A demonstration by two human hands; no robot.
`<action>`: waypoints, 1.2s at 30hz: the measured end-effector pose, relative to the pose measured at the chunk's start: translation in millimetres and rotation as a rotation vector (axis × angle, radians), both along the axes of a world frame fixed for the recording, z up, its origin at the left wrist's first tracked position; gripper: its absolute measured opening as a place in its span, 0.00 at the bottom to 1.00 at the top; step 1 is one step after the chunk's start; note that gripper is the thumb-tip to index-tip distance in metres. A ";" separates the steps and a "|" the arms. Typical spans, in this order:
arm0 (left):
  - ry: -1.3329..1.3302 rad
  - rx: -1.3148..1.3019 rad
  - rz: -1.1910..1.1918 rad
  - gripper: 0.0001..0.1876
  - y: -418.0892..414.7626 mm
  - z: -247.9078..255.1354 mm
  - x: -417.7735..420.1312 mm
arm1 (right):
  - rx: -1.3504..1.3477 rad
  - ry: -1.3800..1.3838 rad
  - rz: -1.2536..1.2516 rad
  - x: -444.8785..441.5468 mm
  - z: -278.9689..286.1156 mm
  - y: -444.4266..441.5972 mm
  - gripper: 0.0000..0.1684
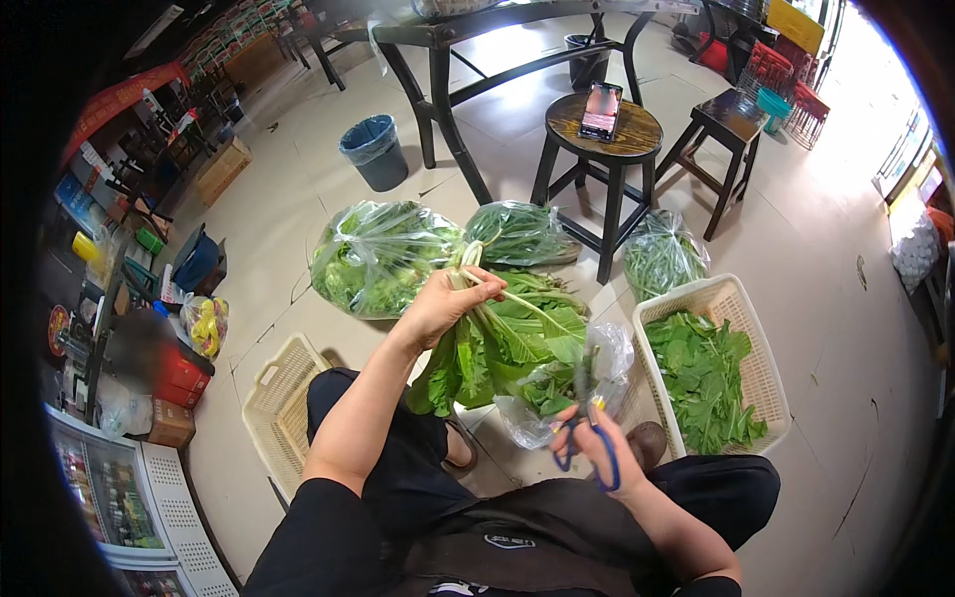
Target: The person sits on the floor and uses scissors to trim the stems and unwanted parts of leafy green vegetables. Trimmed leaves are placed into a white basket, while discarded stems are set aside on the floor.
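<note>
My left hand [446, 304] grips a bunch of leafy greens [477, 358] by its pale stems, with the leaves hanging down. One stalk sticks out towards the right. In my right hand [608, 448] is a pair of blue-handled scissors [613, 463], its blurred blades pointing up, just right of the leaves. Below the bunch, a clear plastic bag [522, 427] lies with some greens in it. More loose greens lie behind my left hand. To the right, a cream plastic basket [776, 395] holds cut leaves [697, 373].
Beyond the greens stand tied bags of vegetables [388, 257] and a round wooden stool [642, 134] bearing a phone [600, 112]. A second cream basket [276, 403] is beside my left leg. A lined bin [373, 153] stands near a table [440, 33]; a square stool [727, 116] is at the right.
</note>
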State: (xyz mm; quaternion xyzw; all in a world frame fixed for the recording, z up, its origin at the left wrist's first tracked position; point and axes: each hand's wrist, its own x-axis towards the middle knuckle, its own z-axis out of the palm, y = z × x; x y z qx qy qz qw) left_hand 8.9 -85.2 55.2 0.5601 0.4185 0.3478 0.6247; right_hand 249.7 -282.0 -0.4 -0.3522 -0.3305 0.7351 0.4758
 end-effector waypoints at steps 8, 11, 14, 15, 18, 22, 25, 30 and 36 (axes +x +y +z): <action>0.041 -0.001 -0.150 0.11 -16.3 -10.3 26.4 | -0.260 0.026 0.098 -12.2 -6.7 14.8 0.24; 0.069 0.011 -0.185 0.10 -18.3 -18.2 29.0 | -0.298 -0.051 -0.021 -13.5 3.2 14.5 0.24; 0.072 0.004 -0.175 0.10 -17.8 -18.6 31.4 | -0.420 -0.038 -0.127 -12.7 -2.2 9.0 0.23; 0.067 -0.004 -0.167 0.10 -17.1 -18.4 30.8 | -0.428 -0.045 -0.157 -12.5 -9.1 7.4 0.23; -0.084 -0.087 -0.140 0.14 -12.3 -20.7 26.3 | -0.435 -0.047 -0.234 -8.1 -19.4 5.6 0.23; -0.306 -0.385 -0.037 0.17 -5.5 -18.2 20.8 | -0.319 -0.172 -0.367 -2.9 -15.9 15.3 0.17; -0.399 -0.491 0.071 0.19 -1.3 -24.5 19.4 | -0.169 -0.251 -0.479 2.3 -4.7 22.3 0.14; -0.513 -0.610 0.123 0.21 7.3 -33.1 12.6 | 0.005 -0.294 -0.584 17.4 3.7 32.8 0.12; -0.606 -0.697 0.226 0.17 2.8 -31.6 21.9 | 0.099 -0.452 -0.449 9.0 3.8 37.1 0.14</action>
